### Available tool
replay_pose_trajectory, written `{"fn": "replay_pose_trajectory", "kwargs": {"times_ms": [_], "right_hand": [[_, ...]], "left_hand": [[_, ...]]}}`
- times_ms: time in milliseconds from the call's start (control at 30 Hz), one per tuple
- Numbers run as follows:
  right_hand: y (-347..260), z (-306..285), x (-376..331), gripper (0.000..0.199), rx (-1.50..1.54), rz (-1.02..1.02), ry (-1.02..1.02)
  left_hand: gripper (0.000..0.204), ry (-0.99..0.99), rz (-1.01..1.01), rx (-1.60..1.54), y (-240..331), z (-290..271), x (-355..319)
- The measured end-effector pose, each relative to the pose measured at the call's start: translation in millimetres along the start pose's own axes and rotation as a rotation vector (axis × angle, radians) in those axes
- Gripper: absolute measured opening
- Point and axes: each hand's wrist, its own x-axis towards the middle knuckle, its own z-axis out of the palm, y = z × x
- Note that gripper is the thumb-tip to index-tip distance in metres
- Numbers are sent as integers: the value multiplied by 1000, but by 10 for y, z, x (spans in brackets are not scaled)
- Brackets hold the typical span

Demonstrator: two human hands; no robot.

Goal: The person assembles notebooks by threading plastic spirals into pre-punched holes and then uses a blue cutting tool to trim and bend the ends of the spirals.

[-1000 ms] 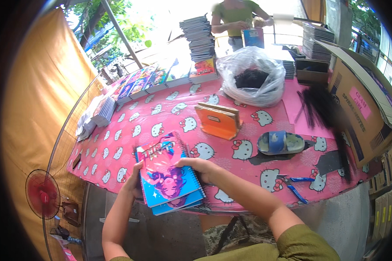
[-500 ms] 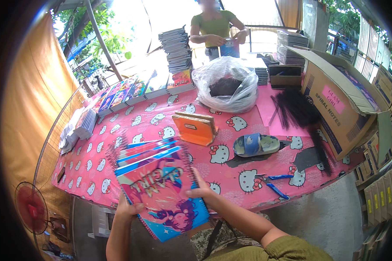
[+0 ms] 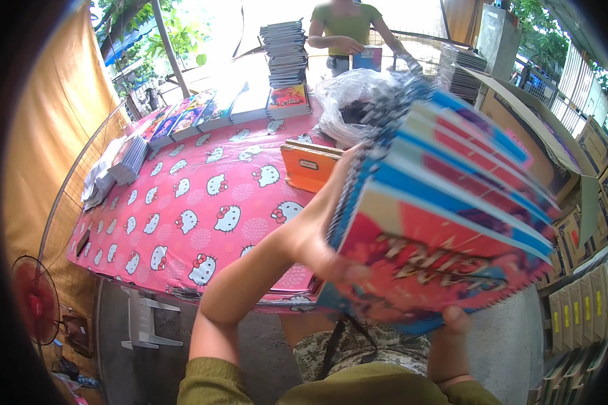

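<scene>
A fanned stack of spiral notebooks [image 3: 439,236] with red, blue and cream covers is held up in front of me, tilted, close to the camera and partly blurred. My left hand [image 3: 327,253] grips its left side near the coil binding, thumb across the front cover. From below, my right hand [image 3: 457,321] clasps the lower edge; only its thumb and part of the hand show, the other fingers being behind the covers. Just beyond my left wrist, an orange wooden block-like stand [image 3: 309,166] rests on the pink tablecloth [image 3: 175,209]. The notebooks cover the table's right part.
Rows of notebooks [image 3: 213,111] line the far edge, beside a tall notebook stack [image 3: 284,54]. A clear plastic bag [image 3: 331,111] sits behind the held stack. At the right stand cardboard boxes [image 3: 598,148]. Across the table a person in green [image 3: 351,30] handles a notebook.
Both hands have carried the notebooks up and right, turning them so the coils point toward the upper left. The stack now hides the slipper and blue-handled pliers seen before.
</scene>
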Motion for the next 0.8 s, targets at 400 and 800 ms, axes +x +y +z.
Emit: {"fn": "replay_pose_trajectory", "kwargs": {"times_ms": [400, 800], "right_hand": [[-517, 760, 505, 97, -212, 50, 61], [1176, 2066, 1136, 111, 186, 730, -133]], "left_hand": [[66, 170, -18, -237, -92, -181, -328], [48, 690, -103, -387, -155, -1410, -2140]]}}
